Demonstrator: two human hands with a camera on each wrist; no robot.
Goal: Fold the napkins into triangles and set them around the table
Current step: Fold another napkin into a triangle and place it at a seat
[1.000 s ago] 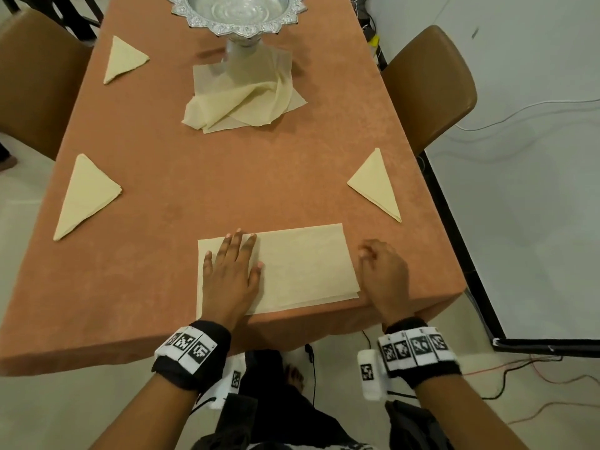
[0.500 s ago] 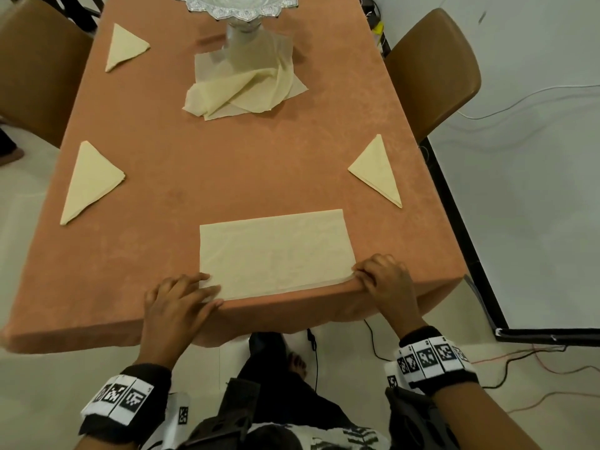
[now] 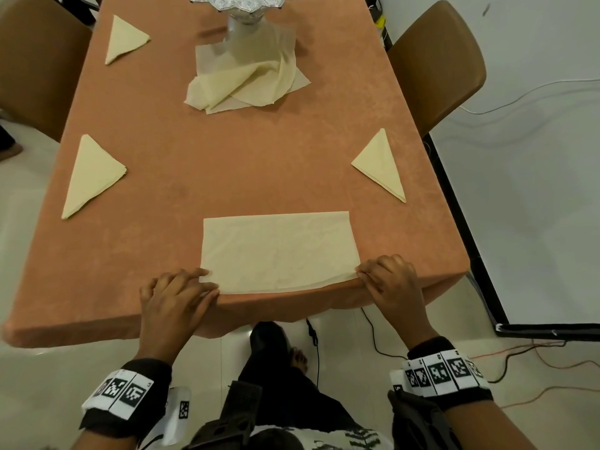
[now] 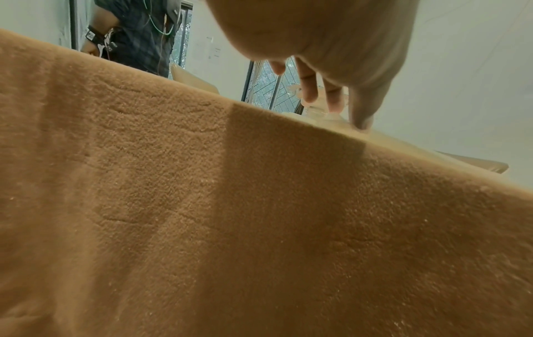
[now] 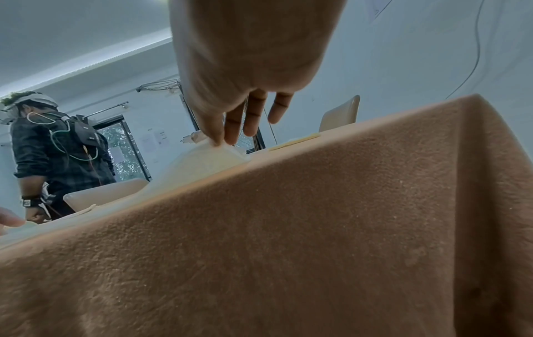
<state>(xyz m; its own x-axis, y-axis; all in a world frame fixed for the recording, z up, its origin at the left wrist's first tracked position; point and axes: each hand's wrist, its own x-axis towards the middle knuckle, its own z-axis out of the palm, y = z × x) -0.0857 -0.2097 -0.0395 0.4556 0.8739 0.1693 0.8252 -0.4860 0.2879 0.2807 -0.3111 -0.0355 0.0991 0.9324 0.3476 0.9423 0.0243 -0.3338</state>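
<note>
A pale yellow napkin [image 3: 279, 251], folded to a rectangle, lies flat at the near edge of the orange-clothed table [image 3: 259, 157]. My left hand [image 3: 207, 282] pinches its near left corner with curled fingers; in the left wrist view a fingertip [image 4: 360, 124] touches the cloth edge there. My right hand [image 3: 362, 271] pinches the near right corner, and the right wrist view shows that corner of the napkin [image 5: 207, 159] lifted a little under the fingertips [image 5: 222, 141]. Three folded triangles lie on the table: near left [image 3: 92, 175], far left [image 3: 125, 37], right [image 3: 381, 164].
A loose pile of unfolded napkins [image 3: 246, 82] sits under a silver pedestal bowl [image 3: 243, 3] at the far middle. Brown chairs stand at the right [image 3: 435, 60] and left [image 3: 35, 60]. Cables run over the floor [image 3: 519, 352]. Another person [image 5: 57, 159] stands beyond the table.
My left hand left the napkin's top, where it lay flat, and came back to the near left corner. My right hand closed in on the near right corner.
</note>
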